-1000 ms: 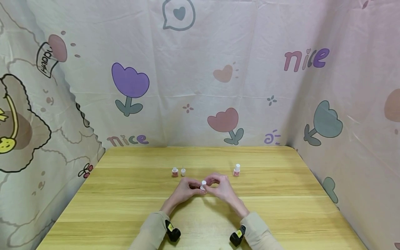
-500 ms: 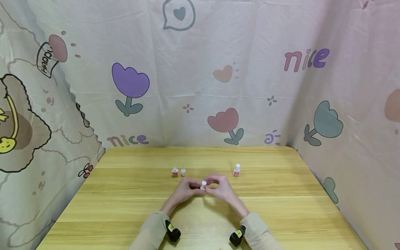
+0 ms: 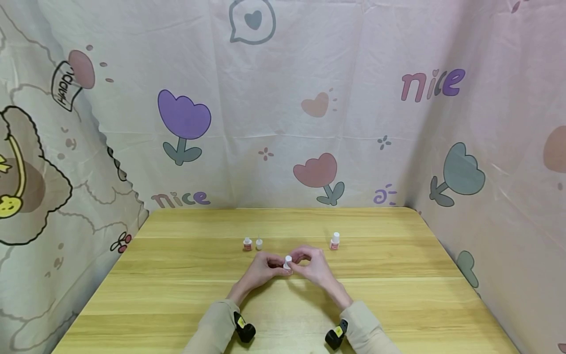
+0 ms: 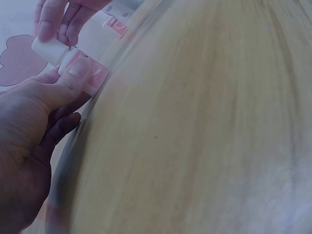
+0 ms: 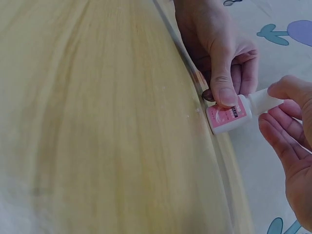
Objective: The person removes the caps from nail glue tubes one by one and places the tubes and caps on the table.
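Near the middle of the tabletop (image 3: pixel 177 295), I see both hands meeting at one small bottle (image 3: pixel 288 266), held about upright. My left hand (image 3: pixel 261 269) has thumb and fingers closed around its glossy pink label; my right hand (image 3: pixel 315 268) pinches its smooth white cap (image 5: pixel 265 101), the other fingers loosely bent. I can't tell whether the base touches wood.

Just beyond my left hand stand a second bottle (image 3: pixel 247 245), short-necked, and a loose cap (image 3: pixel 259 244) with a thin spike pointing up, near but apart. Further right, a third bottle (image 3: pixel 334 241) stands upright, capped.

Pale, streaky grain gives me wide room to either side of the wrists. The straight far edge, rounded at its corners, runs along creased, flower-printed cloth (image 3: pixel 265 118), well behind the bottles.
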Demonstrator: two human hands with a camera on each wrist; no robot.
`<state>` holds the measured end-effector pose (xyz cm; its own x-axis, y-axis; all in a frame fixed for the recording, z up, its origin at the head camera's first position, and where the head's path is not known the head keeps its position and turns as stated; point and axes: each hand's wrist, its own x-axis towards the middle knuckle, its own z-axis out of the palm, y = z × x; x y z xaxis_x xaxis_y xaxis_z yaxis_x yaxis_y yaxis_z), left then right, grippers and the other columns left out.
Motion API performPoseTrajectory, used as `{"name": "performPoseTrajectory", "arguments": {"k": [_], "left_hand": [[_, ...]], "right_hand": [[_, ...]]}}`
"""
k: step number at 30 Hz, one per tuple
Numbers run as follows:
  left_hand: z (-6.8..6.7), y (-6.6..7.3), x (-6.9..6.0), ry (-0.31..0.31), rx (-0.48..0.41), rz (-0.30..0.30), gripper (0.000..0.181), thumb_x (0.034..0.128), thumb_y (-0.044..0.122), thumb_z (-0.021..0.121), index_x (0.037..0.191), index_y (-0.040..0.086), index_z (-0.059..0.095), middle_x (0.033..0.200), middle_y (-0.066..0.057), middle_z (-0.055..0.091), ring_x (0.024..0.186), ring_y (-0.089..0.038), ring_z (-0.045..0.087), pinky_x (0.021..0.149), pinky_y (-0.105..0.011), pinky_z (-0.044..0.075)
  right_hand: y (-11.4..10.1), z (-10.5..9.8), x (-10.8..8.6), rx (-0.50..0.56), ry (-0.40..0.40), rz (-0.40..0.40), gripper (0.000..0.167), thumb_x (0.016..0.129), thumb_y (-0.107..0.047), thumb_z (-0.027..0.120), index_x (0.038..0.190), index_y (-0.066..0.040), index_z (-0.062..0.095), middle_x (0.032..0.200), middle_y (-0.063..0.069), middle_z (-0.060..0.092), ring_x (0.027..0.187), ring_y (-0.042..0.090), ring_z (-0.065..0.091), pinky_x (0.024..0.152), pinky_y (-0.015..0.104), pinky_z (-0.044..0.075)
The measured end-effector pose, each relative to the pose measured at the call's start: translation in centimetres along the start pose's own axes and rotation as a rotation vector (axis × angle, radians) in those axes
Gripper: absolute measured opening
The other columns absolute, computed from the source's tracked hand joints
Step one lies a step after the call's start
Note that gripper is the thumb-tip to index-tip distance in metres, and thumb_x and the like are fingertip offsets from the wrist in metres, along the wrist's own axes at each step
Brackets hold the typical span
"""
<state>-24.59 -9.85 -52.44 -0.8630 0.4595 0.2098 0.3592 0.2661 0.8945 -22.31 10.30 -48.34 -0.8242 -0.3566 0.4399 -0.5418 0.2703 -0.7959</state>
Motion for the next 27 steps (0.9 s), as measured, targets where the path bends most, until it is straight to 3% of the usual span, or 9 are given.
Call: {"name": "performPoseTrajectory", "arguments": {"k": [5, 13, 21, 27], "left_hand": [[0.0, 0.0, 0.0, 0.001, 0.001, 0.012, 0.020, 0.0835, 0.014, 0.082, 0.101, 0.005, 0.079, 0.096, -0.013, 0.079, 0.081, -0.003, 0.071, 0.074, -0.020, 0.057], [0.1, -0.2, 0.0, 0.009, -0.012, -0.010, 0.020, 0.0822, 0.011, 0.082, 0.101, 0.006, 0.079, 0.097, -0.013, 0.079, 0.084, -0.011, 0.073, 0.075, -0.019, 0.057], [0.1, -0.2, 0.0, 0.004, 0.009, -0.008, 0.019, 0.0834, 0.013, 0.082, 0.101, 0.006, 0.079, 0.096, -0.012, 0.079, 0.081, -0.002, 0.071, 0.074, -0.019, 0.057], [0.1, -0.2, 0.0, -0.001, 0.010, -0.011, 0.020, 0.0832, 0.013, 0.082, 0.102, 0.007, 0.079, 0.097, -0.011, 0.079, 0.082, -0.003, 0.071, 0.075, -0.020, 0.057]], "right_hand": [[1.8, 0.3, 0.0, -0.001, -0.004, -0.028, 0.015, 0.080, 0.011, 0.076, 0.094, 0.007, 0.072, 0.091, 0.023, 0.073, 0.080, 0.038, 0.070, 0.081, 0.049, 0.061], [2.0, 0.3, -0.1, 0.029, -0.019, -0.034, 0.019, 0.080, 0.007, 0.077, 0.098, 0.000, 0.074, 0.096, 0.016, 0.074, 0.084, 0.017, 0.071, 0.085, 0.043, 0.061], [1.3, 0.4, 0.0, 0.003, -0.001, 0.013, 0.014, 0.082, 0.009, 0.075, 0.095, 0.008, 0.071, 0.090, 0.023, 0.073, 0.080, 0.035, 0.070, 0.081, 0.050, 0.060], [-1.1, -0.1, 0.0, 0.019, -0.007, 0.023, 0.013, 0.082, 0.011, 0.074, 0.094, 0.011, 0.070, 0.088, 0.025, 0.073, 0.079, 0.035, 0.070, 0.081, 0.050, 0.060]]}}
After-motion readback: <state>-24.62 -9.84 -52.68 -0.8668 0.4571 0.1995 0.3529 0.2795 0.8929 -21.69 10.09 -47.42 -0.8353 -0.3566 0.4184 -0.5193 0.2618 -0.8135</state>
